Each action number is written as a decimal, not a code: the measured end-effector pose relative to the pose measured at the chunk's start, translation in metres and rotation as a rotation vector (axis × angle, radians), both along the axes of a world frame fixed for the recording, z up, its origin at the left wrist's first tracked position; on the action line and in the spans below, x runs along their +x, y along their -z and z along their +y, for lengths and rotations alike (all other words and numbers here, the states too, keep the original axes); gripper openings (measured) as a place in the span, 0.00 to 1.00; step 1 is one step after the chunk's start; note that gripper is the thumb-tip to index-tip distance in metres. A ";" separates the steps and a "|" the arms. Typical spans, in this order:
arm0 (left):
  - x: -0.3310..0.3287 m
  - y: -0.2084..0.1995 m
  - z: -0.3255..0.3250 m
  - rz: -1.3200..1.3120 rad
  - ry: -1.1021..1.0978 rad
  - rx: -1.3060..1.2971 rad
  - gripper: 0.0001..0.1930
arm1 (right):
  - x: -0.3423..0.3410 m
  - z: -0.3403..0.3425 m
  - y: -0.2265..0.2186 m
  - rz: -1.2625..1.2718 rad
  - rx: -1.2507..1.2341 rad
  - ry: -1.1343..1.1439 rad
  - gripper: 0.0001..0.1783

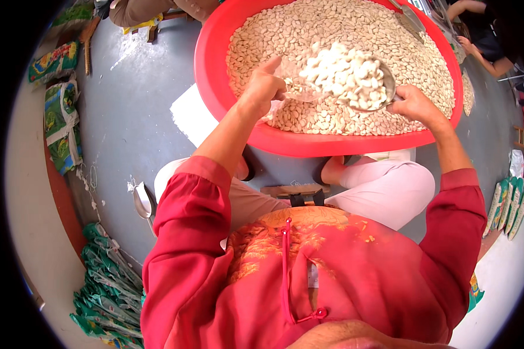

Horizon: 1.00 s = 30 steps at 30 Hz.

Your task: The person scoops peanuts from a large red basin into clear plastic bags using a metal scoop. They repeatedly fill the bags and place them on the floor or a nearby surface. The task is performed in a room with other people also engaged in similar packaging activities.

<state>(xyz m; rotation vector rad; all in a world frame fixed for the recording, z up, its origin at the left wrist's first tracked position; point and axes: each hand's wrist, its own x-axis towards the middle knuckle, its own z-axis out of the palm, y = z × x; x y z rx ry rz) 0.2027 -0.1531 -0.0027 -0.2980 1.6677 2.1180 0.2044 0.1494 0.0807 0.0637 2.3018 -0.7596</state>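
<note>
A wide red tub full of pale, flat seeds, which look like pumpkin seeds, stands before my knees. My right hand is closed round the handle of a metal scoop at the tub's right side. Seeds are heaped in the scoop, which lies over the tub with its mouth toward the left. My left hand grips a clear plastic bag, its index finger stretched along the opening. Some seeds show in the bag, close to the scoop's mouth. The bag's lower part is hard to make out.
Another scoop rests at the tub's far right. A co-worker's arm shows beyond it. Left on the floor lie a metal scoop, green printed bags and a pile of green packaging. Green packs stand at right.
</note>
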 end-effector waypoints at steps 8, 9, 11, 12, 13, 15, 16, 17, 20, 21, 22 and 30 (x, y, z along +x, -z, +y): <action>0.009 -0.019 0.021 0.069 0.152 0.019 0.37 | -0.006 -0.103 0.008 0.391 0.438 -0.735 0.09; 0.008 -0.017 0.018 0.067 0.108 0.026 0.37 | -0.007 -0.123 -0.001 0.429 0.516 -0.833 0.09; 0.007 -0.009 0.011 0.065 0.025 0.046 0.36 | -0.006 -0.133 -0.016 0.476 0.619 -0.902 0.08; 0.006 -0.008 0.011 0.044 -0.019 0.062 0.36 | -0.005 -0.130 -0.024 0.485 0.644 -0.874 0.08; 0.005 -0.005 0.010 0.020 -0.038 0.077 0.35 | -0.004 -0.125 -0.034 0.494 0.669 -0.845 0.08; 0.001 0.006 0.006 -0.025 -0.089 0.107 0.35 | 0.003 -0.103 -0.051 0.440 0.545 -0.620 0.10; -0.002 0.008 0.001 -0.023 -0.121 0.121 0.36 | 0.005 -0.085 -0.047 0.470 0.503 -0.524 0.11; -0.009 0.010 0.001 -0.019 -0.135 0.145 0.36 | 0.006 -0.062 -0.041 0.406 0.435 -0.428 0.11; -0.035 -0.002 0.003 0.071 -0.247 0.201 0.36 | 0.012 -0.001 -0.014 0.303 0.240 -0.164 0.13; -0.046 -0.011 -0.001 0.081 -0.266 0.257 0.35 | 0.019 0.013 -0.004 0.316 0.187 -0.091 0.13; -0.055 -0.020 -0.006 0.176 -0.320 0.276 0.35 | 0.019 0.028 0.012 0.321 0.377 -0.090 0.15; -0.113 -0.020 -0.049 0.293 -0.623 0.204 0.33 | -0.024 0.027 0.038 0.555 0.695 -0.148 0.10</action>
